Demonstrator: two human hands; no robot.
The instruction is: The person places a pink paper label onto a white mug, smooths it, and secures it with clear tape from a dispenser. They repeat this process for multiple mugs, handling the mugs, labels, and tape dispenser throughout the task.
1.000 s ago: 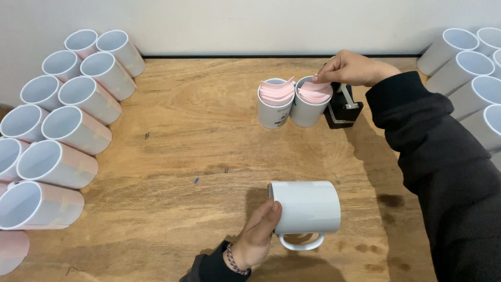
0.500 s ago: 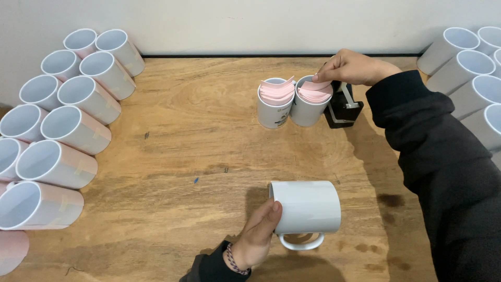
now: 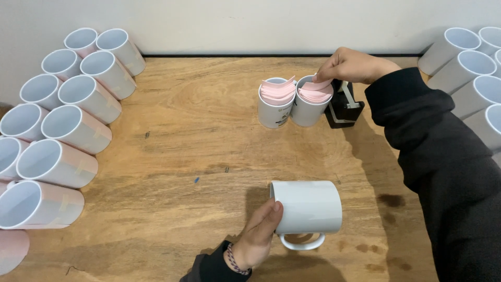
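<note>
**White mug held on its side while a pink sheet is being drawn from a holder mug**

The white mug [image 3: 308, 208] is lying on its side at 6 o'clock on the counter [image 3: 198, 156], mouth toward 9 o'clock and handle toward the viewer. The left hand [image 3: 258, 237] is closing its grip on the rim, apparently steadying the curved wall. The right hand [image 3: 350, 66] is reaching to 12 o'clock, its grip pinching the top of the pink sheets [image 3: 316, 91] standing in the right holder mug [image 3: 309, 107]; a second holder mug [image 3: 276, 107] is touching it on the 9 o'clock side. A black tape dispenser [image 3: 342, 107] is sitting just beside them. Wrapped mugs [image 3: 57, 164] are lying in rows at 9 o'clock, plain mugs [image 3: 469, 68] at 2 o'clock, seemingly keeping the two kinds apart.
</note>
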